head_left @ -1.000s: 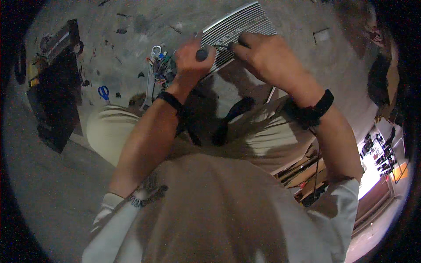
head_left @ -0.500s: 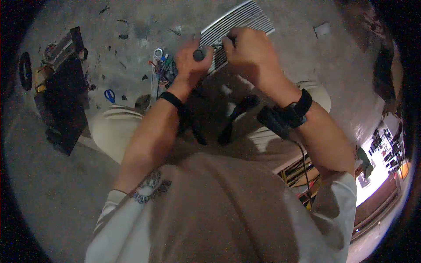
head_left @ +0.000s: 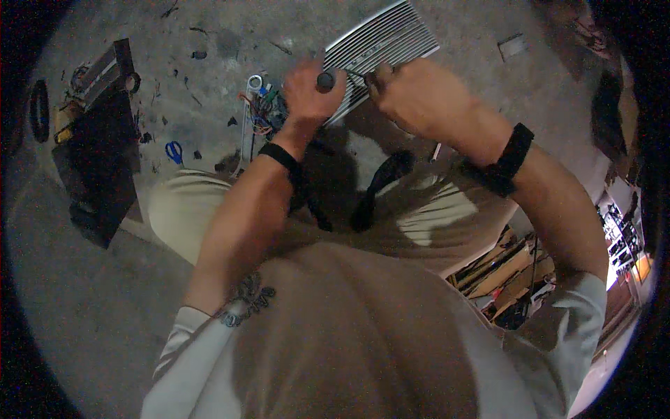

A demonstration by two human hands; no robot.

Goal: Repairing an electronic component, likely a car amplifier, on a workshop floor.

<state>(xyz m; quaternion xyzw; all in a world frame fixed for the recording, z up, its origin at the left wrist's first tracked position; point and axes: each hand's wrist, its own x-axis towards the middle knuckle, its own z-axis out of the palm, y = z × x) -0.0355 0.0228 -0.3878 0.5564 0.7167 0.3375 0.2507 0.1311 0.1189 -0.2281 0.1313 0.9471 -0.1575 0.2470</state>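
My left hand [head_left: 307,94] is closed around a dark handle-like thing with a round end [head_left: 325,82]; the rest of it is hidden in the fist. My right hand [head_left: 422,91] is closed, its fingers pinching a small dark thing I cannot make out. Between the two hands runs a thin dark strand [head_left: 356,73]. Both hands are over or beside a silver finned metal panel [head_left: 398,31], which lies on the floor ahead of me.
Left of my left hand lie a bundle of coloured wires [head_left: 262,115] and a ring-ended wrench [head_left: 246,136]. Blue-handled scissors [head_left: 174,151] and dark scraps are on the concrete floor. A black box-like object [head_left: 101,174] stands far left. Cardboard pieces [head_left: 499,276] fill the lower right.
My right hand has drawn to the right, away from my left, and its forearm has swung outward. A thin strand now shows between them. My left hand has shifted slightly right.
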